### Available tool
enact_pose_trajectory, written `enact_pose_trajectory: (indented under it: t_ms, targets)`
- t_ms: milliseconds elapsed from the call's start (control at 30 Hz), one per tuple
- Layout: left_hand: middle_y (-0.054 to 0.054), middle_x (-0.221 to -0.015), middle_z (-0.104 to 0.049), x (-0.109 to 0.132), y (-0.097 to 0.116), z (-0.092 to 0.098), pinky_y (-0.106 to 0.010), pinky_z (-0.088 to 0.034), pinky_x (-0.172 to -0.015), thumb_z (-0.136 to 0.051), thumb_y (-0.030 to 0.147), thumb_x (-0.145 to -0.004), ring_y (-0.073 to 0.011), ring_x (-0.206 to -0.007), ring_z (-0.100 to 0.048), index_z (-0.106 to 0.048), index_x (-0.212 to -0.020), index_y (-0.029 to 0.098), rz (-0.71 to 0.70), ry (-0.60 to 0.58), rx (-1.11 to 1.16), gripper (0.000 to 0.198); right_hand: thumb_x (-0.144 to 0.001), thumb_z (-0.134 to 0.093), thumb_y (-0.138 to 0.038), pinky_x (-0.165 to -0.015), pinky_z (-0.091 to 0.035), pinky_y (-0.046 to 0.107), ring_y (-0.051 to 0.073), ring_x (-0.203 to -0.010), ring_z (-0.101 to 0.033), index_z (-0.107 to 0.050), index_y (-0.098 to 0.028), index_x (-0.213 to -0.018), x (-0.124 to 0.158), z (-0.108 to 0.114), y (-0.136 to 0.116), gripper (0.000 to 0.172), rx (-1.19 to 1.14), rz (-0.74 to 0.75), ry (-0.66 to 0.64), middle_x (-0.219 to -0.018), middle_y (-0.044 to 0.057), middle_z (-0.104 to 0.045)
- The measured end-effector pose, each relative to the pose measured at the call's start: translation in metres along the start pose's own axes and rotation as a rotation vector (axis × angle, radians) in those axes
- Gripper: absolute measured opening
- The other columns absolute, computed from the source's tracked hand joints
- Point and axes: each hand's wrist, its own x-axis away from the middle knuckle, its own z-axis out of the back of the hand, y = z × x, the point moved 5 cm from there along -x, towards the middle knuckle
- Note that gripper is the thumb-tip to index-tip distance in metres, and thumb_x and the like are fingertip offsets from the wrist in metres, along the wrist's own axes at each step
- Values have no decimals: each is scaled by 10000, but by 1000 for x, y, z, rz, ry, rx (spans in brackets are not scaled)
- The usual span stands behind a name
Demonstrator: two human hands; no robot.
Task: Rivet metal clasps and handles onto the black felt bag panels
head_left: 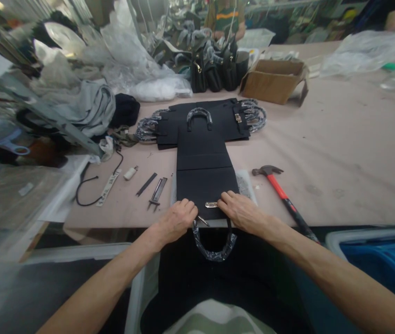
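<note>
A black handbag panel (204, 162) lies lengthwise before me, its near end at the table edge. One plastic-wrapped handle (214, 255) hangs over that edge; another handle (199, 112) is at the far end. My left hand (179, 218) is closed at the panel's near left corner, with a slim metal tool (203, 221) sticking out from its fingers; the tool's other end is hidden. With thumb and fingers pinched, my right hand (237, 206) holds a shiny metal clasp plate (211, 204) flat against the panel. A pale board (248, 185) shows under the panel.
A claw hammer (282, 190) lies right. Left are metal punch tools (157, 192), a flat dark strip (146, 184) and a small white bottle (131, 173). Stacked black panels (169, 127), finished bags (214, 69) and a cardboard box (274, 81) stand beyond. A person (225, 18) is behind.
</note>
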Motion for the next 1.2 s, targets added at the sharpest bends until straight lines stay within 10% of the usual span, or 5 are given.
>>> enact_pose_trajectory:
  t_ms: [400, 633, 967, 1200]
  targets:
    - [-103, -1064, -654, 28, -13, -19, -373, -557, -981, -409, -13, -906, -201, -1087, -604, -649, -978, 149, 57, 457, 291, 299, -841, -593, -31, -743, -395, 343, 240, -872, -481, -602, -168, -915, 6, -4, 5, 155, -114, 95, 11, -1010, 96, -563]
    - [-106, -1103, -666, 32, -13, -28, -415, -572, -991, -434, -9, -883, -217, -1133, -615, -665, -1007, 166, 142, 493, 316, 316, -855, -530, 2, -823, -443, 343, 215, -890, -509, -591, -174, -774, 19, -9, 15, 203, -386, 44, 136, -1036, 94, -612]
    - [-101, -1169, -685, 35, -13, -27, -439, -553, -1053, -415, 8, -901, -214, -1189, -621, -657, -1099, 176, 187, 565, 412, 356, -1011, -495, -232, -1068, -455, 472, 262, -1230, -562, -623, -178, -1189, 47, -26, 10, 226, -654, -227, 554, -1267, 125, -636]
    - [-103, -1135, -691, 31, -32, -23, -469, -544, -1048, -472, 101, -932, -228, -1128, -638, -651, -1021, 170, 549, 675, 488, 211, -945, -557, -261, -1085, -400, 573, 346, -1293, -484, -604, -142, -1211, 34, -33, -3, 295, -485, -383, 633, -1339, 176, -579]
